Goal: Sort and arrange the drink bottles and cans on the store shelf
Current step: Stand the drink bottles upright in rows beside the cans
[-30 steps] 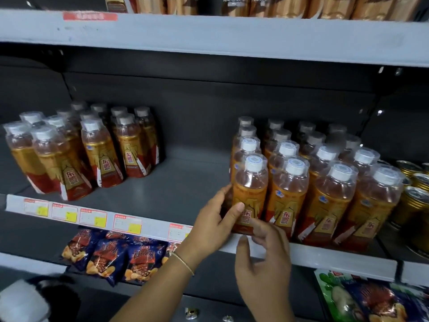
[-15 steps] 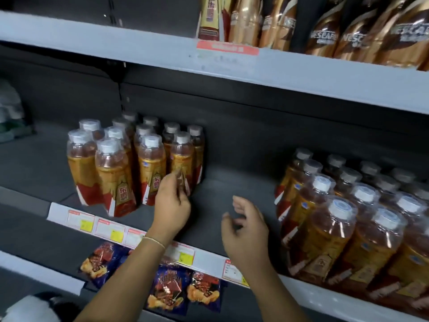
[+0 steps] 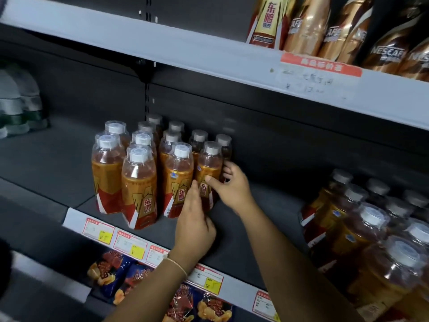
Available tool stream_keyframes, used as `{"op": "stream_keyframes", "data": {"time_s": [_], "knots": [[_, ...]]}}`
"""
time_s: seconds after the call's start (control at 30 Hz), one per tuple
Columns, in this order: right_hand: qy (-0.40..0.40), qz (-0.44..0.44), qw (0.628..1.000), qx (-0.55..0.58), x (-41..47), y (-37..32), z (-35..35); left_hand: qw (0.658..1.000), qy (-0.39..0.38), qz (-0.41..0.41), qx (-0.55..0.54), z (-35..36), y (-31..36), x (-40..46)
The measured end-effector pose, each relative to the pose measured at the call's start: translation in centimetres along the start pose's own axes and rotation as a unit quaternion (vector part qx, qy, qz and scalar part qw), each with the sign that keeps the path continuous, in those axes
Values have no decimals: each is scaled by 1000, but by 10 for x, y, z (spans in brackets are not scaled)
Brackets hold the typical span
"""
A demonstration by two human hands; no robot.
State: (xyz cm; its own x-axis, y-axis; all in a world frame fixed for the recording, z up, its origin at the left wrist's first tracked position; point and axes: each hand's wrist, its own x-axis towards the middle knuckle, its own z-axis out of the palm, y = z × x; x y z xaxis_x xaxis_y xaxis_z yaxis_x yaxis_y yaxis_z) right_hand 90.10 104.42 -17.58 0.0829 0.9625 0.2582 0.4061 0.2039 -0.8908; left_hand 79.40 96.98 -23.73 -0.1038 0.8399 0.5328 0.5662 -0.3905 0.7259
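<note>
I'm working the left cluster of orange drink bottles [image 3: 148, 173] on the middle shelf [image 3: 46, 163]; my right hand [image 3: 234, 189] is wrapping the front-right bottle [image 3: 207, 173], thumb on its label, fingers curled behind it; my left hand [image 3: 195, 224] is pressing loosely curled fingers against the bottle's base, holding nothing outright; I'm judging the trick is sliding it low and upright, flush beside its neighbour [image 3: 177, 182], label facing out; the second cluster [image 3: 371, 228] is waiting well apart on the right.
</note>
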Motion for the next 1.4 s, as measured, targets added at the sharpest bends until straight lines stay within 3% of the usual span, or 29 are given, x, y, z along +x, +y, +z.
{"op": "stream_keyframes", "data": {"time_s": [0.4, 0.5, 0.63, 0.77, 0.93, 1.13, 1.4], "knots": [[6, -2, 997, 71, -8, -4, -9, 999, 36, -9, -7, 0, 0, 3], [15, 3, 997, 77, -20, 0, -30, 999, -4, 13, 29, 7, -5, 5], [18, 18, 997, 69, -40, 8, -61, 989, -135, 26, 56, 20, -7, 15], [39, 19, 998, 50, -57, 18, -80, 976, -215, 24, 23, 42, 6, 24], [100, 23, 994, 44, -70, 36, -101, 967, -252, 27, -30, 70, 28, 28], [192, 80, 975, 78, -86, 57, -108, 961, -275, 23, -9, 107, 52, 39], [182, 173, 968, -23, -108, 71, -117, 955, -297, -1, -7, 149, 67, 55]]}}
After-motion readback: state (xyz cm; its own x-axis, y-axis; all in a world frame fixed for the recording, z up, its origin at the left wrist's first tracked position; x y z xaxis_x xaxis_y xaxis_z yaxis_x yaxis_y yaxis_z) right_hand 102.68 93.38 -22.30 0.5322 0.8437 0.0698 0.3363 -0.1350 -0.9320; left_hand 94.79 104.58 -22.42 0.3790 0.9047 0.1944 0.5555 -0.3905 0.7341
